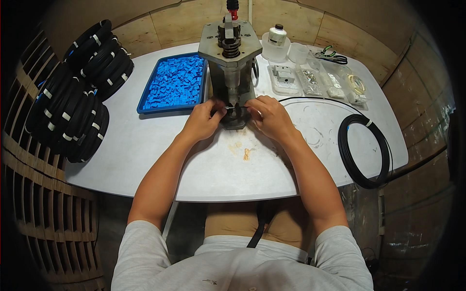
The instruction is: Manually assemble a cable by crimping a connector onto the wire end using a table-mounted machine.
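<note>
both hands, left hand (203, 119) and right hand (268, 115), pinch a thin black cable (318, 100) at the base of the metal press (232, 68) on the worktop (145, 145).

Grey short-sleeved shirt, tan trousers, bare forearms

- A small workshop, set up for hand assembly at one bench.
- A metal bench press (229, 68) stands on the white table (145, 145), its base right at the fingertips of both hands.
- A blue tray of small blue parts (175, 82) sits just left of the fingers.
- Bundles of black cable coils (73, 106) are stacked far left; one loose coil (365, 150) lies well right.
- Clear parts containers (310, 77) sit beyond the fingers, to the right.
- Bare plywood walls (301, 19).
</note>
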`<move>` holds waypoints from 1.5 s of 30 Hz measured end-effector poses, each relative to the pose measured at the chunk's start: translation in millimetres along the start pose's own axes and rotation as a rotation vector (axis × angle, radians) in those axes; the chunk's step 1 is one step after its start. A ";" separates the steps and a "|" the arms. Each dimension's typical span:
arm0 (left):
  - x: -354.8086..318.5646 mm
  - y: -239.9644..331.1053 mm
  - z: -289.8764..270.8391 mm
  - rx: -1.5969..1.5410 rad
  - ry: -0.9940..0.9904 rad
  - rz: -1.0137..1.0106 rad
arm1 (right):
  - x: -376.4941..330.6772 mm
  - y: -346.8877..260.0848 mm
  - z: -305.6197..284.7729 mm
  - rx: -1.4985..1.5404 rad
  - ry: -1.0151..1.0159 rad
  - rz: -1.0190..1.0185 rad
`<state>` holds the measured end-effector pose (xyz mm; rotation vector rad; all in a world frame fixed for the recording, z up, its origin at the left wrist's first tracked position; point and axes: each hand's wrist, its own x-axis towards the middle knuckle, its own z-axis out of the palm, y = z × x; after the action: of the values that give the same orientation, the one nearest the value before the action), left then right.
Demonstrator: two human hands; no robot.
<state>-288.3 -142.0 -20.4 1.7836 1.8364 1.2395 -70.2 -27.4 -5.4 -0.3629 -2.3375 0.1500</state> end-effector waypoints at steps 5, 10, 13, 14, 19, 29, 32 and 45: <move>0.5 -0.5 4.5 -0.034 0.059 -0.039 | 0.6 0.0 0.1 -0.043 -0.037 0.018; 2.5 -0.8 6.7 -0.045 0.057 -0.061 | -0.6 2.5 5.9 -0.085 0.019 0.002; 1.8 0.1 6.4 -0.048 0.054 -0.072 | -0.9 0.0 5.0 -0.067 -0.005 0.048; 1.7 0.5 6.1 -0.045 0.055 -0.072 | -1.0 0.0 4.9 -0.067 -0.005 0.048; 1.8 -0.2 5.1 -0.041 0.047 -0.070 | -0.5 -1.1 4.1 -0.046 0.006 0.037; 1.9 -0.4 4.7 -0.041 0.048 -0.058 | -1.5 1.9 6.0 -0.052 -0.015 0.036; 2.2 -0.7 4.3 -0.045 0.040 -0.061 | -1.3 1.8 6.2 -0.047 -0.001 0.031; 1.5 -0.3 4.6 -0.053 0.043 -0.083 | -1.9 1.5 5.6 -0.032 -0.017 0.044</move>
<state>-285.4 -138.8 -22.8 1.6482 1.8625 1.2923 -72.5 -26.5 -11.0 -0.4309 -2.3518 0.1379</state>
